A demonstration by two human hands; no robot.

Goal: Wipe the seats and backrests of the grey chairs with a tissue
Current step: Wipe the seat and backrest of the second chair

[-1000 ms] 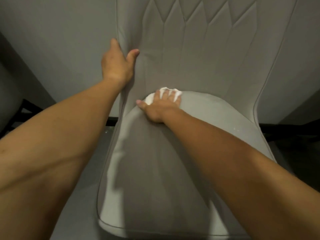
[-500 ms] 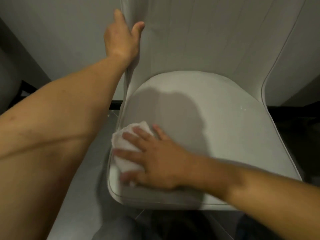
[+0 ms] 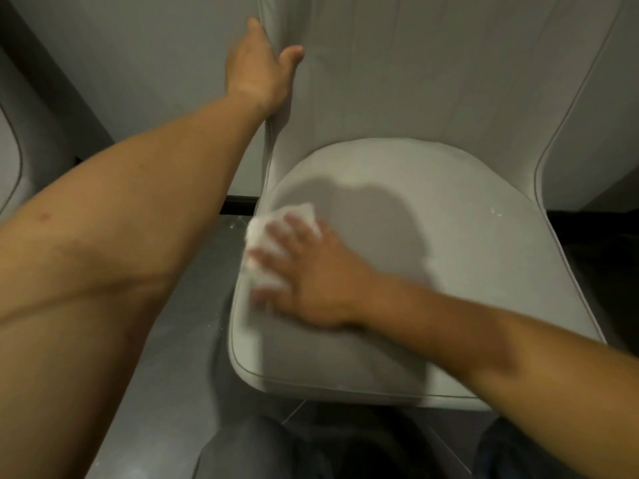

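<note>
A grey chair fills the view, its seat (image 3: 449, 271) below its tall backrest (image 3: 432, 63). My right hand (image 3: 311, 281) lies flat on the seat near its left edge. The spread fingers press a crumpled white tissue (image 3: 266, 229) onto the fabric, and the hand is blurred by motion. My left hand (image 3: 256, 70) grips the backrest's left edge, thumb on the front and fingers behind it.
Part of a second grey chair (image 3: 10, 160) shows at the far left. Dark grey floor (image 3: 179, 340) lies to the left of the seat, and a pale wall stands behind. My knees (image 3: 249, 451) are below the seat's front edge. Small white specks (image 3: 496, 212) sit at the seat's right.
My right hand swept the tissue from the seat's back corner forward along the left side, then slightly back again. My left hand kept its grip on the backrest edge.
</note>
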